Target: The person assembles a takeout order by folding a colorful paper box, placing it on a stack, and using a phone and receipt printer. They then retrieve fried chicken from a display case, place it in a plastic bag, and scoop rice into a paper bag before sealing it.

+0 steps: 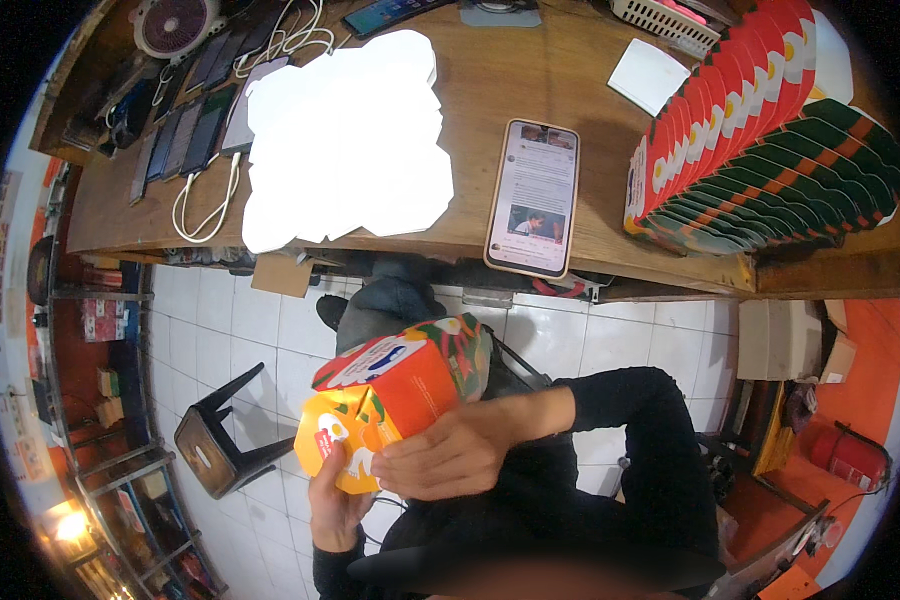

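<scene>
A half-folded cardboard box (400, 385), orange and yellow with a green leafy side, sits in front of my chest below the wooden counter (490, 90). My left hand (335, 495) grips its lower yellow end from underneath. My right hand (450, 452) lies over the box's near side, fingers pressed against the orange flap. On the counter to the right stands a fanned row of flat printed boxes (760, 130), red ones behind green ones. A stack of white flat sheets (345, 140) lies at the counter's middle left.
A phone (533, 195) with a lit screen lies on the counter's near edge. Cables, dark flat devices and a small fan (175, 25) fill the far left. A black stool (220, 445) stands on the white tiled floor at left. A red extinguisher (850, 455) is at right.
</scene>
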Demonstrator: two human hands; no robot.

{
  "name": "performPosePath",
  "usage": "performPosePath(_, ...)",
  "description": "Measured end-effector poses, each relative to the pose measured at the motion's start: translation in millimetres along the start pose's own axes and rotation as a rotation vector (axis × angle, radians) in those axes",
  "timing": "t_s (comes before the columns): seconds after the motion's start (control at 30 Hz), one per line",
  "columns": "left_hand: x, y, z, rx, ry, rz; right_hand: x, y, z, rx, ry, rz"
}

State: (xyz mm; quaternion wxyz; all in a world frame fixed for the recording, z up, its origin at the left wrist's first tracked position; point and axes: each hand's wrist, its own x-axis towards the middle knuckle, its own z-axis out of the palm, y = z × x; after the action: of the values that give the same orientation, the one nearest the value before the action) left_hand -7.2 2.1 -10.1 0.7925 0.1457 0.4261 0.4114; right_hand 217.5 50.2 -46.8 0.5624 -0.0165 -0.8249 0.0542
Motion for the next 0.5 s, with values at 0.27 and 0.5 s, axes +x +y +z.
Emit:
performPosePath(0.27,4.3,6.5,16.8,-0.040,-0.029,0.066,22.5,-1.9,-22.9,0.207,-0.067,0.593)
performPosePath(0.5,1.2,-2.5,33.7,0.014,-0.335,0.370,32.7,-1.0,-26.9,0.071,0.398,0.816)
